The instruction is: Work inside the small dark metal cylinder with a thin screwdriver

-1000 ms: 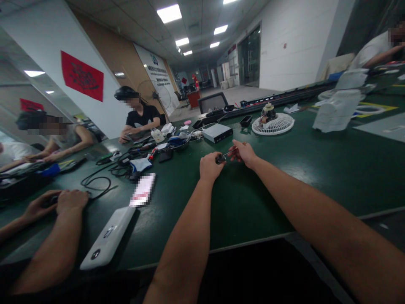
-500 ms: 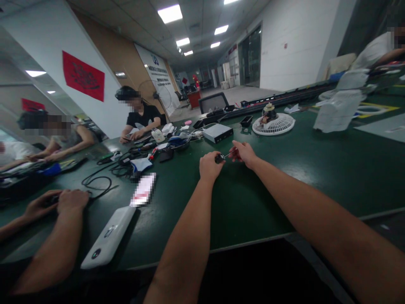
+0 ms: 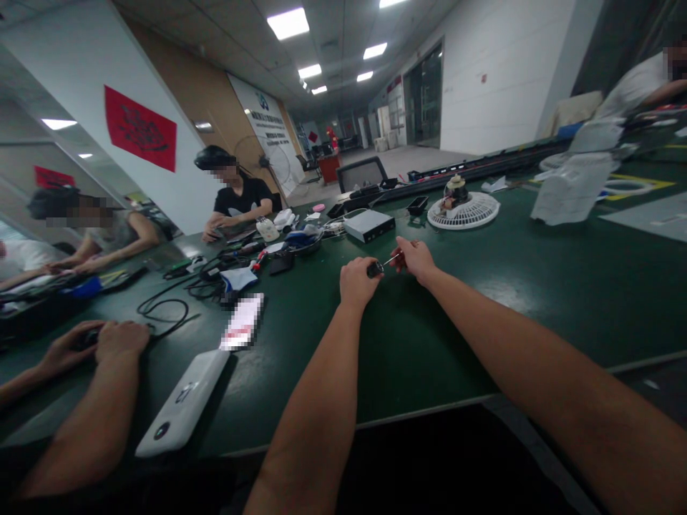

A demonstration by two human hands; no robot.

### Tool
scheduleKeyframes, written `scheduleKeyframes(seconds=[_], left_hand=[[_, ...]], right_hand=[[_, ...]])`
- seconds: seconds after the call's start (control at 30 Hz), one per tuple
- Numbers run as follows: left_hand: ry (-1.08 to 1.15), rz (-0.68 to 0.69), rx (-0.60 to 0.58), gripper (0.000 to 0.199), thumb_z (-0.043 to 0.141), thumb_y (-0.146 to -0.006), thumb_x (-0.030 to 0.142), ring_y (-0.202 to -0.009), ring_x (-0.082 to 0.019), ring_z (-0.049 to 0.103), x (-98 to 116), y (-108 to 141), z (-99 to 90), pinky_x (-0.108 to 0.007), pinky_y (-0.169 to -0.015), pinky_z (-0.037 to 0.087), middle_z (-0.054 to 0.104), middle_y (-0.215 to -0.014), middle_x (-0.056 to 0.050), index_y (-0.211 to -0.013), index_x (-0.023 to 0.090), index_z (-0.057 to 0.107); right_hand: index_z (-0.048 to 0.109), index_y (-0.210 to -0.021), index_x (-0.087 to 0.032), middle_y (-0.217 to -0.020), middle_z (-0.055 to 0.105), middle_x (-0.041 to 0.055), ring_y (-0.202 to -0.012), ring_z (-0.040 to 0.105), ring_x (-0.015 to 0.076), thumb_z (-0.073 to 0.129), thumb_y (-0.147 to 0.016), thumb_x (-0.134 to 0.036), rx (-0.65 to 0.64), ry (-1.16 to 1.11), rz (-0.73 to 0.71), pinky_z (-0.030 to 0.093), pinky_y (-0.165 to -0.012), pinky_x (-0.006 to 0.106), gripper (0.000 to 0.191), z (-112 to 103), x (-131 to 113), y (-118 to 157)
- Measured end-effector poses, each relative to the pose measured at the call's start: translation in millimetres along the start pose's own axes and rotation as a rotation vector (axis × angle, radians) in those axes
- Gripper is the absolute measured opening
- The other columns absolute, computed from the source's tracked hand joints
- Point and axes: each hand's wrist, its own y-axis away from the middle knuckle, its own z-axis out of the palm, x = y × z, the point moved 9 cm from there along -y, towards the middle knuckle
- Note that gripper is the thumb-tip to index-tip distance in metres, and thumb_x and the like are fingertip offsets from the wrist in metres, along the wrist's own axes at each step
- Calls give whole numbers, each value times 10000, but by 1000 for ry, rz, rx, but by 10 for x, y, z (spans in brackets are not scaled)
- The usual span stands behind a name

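Over the green table (image 3: 429, 343), my left hand (image 3: 356, 285) is closed around a small dark part (image 3: 375, 269) with a rounded end, most of it covered by my fingers. To its right, my right hand (image 3: 416, 260) grips a screwdriver (image 3: 391, 259). The screwdriver's thin metal shaft points left at the end of the dark part and appears to touch it. My fingers hide the handle, though a reddish bit shows between them. Just beyond both hands lies a grey box-shaped device (image 3: 369, 225).
A white fan grille with a motor (image 3: 462, 209) and a small black tray (image 3: 417, 205) lie farther back. At left are a white device (image 3: 185, 400), a phone (image 3: 242, 322), cables (image 3: 166, 307) and another person's hands (image 3: 118, 340). A white plastic-wrapped object (image 3: 574, 179) stands right.
My right hand stays almost in place, its fingers slightly shifted on the screwdriver. My left hand and the dark part have moved a touch to the right.
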Motion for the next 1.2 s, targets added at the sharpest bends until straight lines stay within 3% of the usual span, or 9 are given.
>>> scheduleKeyframes(seconds=[0.17, 0.37, 0.53, 0.63, 0.83, 1.03, 1.2], left_hand=[[-25, -5, 17, 322, 807, -813, 313, -1032, -229, 652, -14, 3, -11, -347, -864, 452, 733, -1076, -23, -1126, 285, 734], [-41, 29, -9, 352, 798, -821, 340, -1014, -236, 651, 16, -3, 30, -351, -852, 451, 729, -1059, -29, -1167, 304, 740], [-30, -31, 17, 348, 781, -835, 329, -1031, -224, 654, -55, -3, -19, -334, -864, 460, 728, -1085, -32, -1179, 297, 738], [-23, -54, 17, 349, 770, -846, 330, -1047, -218, 654, -82, 3, -18, -328, -888, 465, 726, -1117, -32, -1192, 304, 732], [-5, -19, -9, 405, 764, -853, 325, -1056, -230, 658, -25, 2, 40, -338, -907, 475, 726, -1127, -49, -1253, 286, 715], [17, -56, -4, 415, 740, -876, 331, -1066, -218, 659, -97, 4, 28, -319, -921, 481, 715, -1150, -54, -1287, 291, 698], [15, -35, -20, 437, 757, -861, 335, -1046, -215, 665, -67, 2, 57, -310, -916, 489, 719, -1127, -50, -1292, 290, 699]], right_hand=[[629, -723, -151, -605, 722, 82, -370, 582, 107, 468, -1034, -405, -123, -88, 21, 252, -322, 190, 433, 117, 17, 19], [615, -635, -168, -515, 663, 54, -353, 556, 119, 515, -1005, -410, -12, 46, -91, 407, -384, 230, 453, 24, -45, -14], [639, -730, -158, -654, 737, 90, -425, 626, 125, 543, -982, -514, -103, -39, -87, 315, -349, 201, 447, 109, -12, -1], [640, -725, -155, -635, 731, 94, -431, 640, 141, 528, -982, -538, -155, -72, -62, 309, -347, 206, 474, 150, 5, 14], [624, -649, -165, -547, 685, 64, -396, 605, 134, 518, -997, -430, -33, 11, -122, 364, -367, 220, 450, 42, -64, 10], [631, -699, -178, -640, 737, 81, -452, 640, 143, 478, -1010, -429, -152, -48, -112, 330, -361, 217, 429, 164, -68, 51], [614, -633, -180, -523, 662, 47, -403, 595, 131, 526, -995, -444, -46, 43, -128, 368, -374, 224, 457, 67, -87, 31]])
